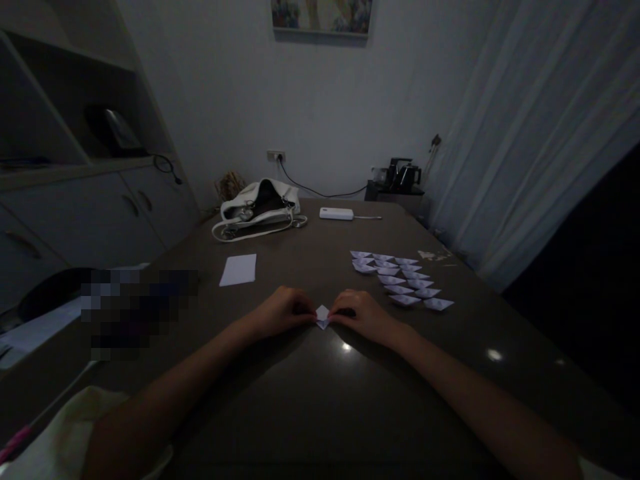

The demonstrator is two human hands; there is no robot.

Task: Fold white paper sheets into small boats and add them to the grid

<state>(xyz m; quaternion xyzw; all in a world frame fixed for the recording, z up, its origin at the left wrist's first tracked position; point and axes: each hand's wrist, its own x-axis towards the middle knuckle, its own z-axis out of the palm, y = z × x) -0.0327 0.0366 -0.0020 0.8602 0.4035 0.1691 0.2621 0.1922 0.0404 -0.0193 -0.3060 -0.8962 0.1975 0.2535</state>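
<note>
A small folded piece of white paper [323,316] is held just over the middle of the dark table [320,407]. My left hand [286,312] pinches its left corner between thumb and fingers. On the opposite corner, my right hand [363,315] has the same kind of pinch. The paper looks like a small diamond with a fold across it. To the right of my right hand, several folded paper boats [393,280] sit in rows. A stack of white paper sheets [239,269] lies beyond my left hand.
At the table's far side are a white handbag [260,208] and a white power bank [336,214] with a short cable. A black kettle [407,176] stands on a small cabinet behind. Paper scraps [434,255] lie near the right edge. White curtains [530,120] hang at right.
</note>
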